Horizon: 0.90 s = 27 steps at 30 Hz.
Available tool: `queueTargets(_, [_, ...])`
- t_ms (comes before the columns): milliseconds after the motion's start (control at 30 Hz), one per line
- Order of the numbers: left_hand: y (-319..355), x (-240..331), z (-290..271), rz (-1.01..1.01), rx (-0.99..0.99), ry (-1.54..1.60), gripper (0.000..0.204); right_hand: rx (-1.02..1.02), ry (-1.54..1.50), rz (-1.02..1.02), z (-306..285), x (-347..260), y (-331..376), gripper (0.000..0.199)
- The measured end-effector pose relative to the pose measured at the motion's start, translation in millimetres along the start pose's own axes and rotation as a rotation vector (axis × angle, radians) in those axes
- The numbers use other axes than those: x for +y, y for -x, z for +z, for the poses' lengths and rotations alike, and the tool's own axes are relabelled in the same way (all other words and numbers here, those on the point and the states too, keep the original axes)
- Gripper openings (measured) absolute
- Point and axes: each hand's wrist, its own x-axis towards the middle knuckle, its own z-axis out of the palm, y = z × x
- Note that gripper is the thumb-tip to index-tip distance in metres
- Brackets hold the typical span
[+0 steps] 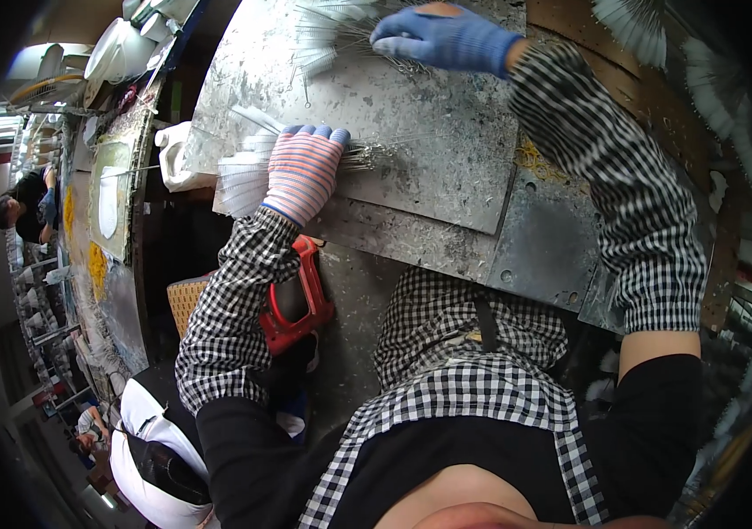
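My left hand, in a striped glove, is closed around a bundle of thin wire-stemmed tube brushes. Their white bristles fan out to its left, and bare wire ends stick out to its right. Farther off, at the top of the view, my right hand wears a blue glove. Its fingers are bent together on the wire stems of a second pile of tube brushes; exactly how many it holds is hidden. One stem with a small loop end points towards me from that pile. Both piles rest on a scuffed grey metal plate.
A red stool stands below the left forearm. A white plastic container is at the plate's left edge. More white-bristled brushes hang at the far right. Yellow scraps lie beside the plate. Other people are at the left.
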Motion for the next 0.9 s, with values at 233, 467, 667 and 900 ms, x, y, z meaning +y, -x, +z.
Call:
queueTargets(233, [-41.2,68.6,-74.7,-0.062,0.325,0.892,0.046,0.669,-0.548,-0.563,-19.4,-54.4,151.6,0.032])
queueTargets(467, [-86.4,174.5,-66.1,0.270,0.434,1.529,0.044,0.582,0.484,-0.047,-1.8,-69.9,216.1,0.038])
queueTargets(667, [-101.6,227.8,-21.9,0.046,-0.109,2.423,0.030,0.871,-0.059,-0.506,3.0,-86.9,216.5,0.042])
queueTargets(900, [-89.0,223.3,-35.1,0.141,0.092,2.286,0.026,0.483,-0.217,-0.064,43.6,-71.5,207.0,0.056])
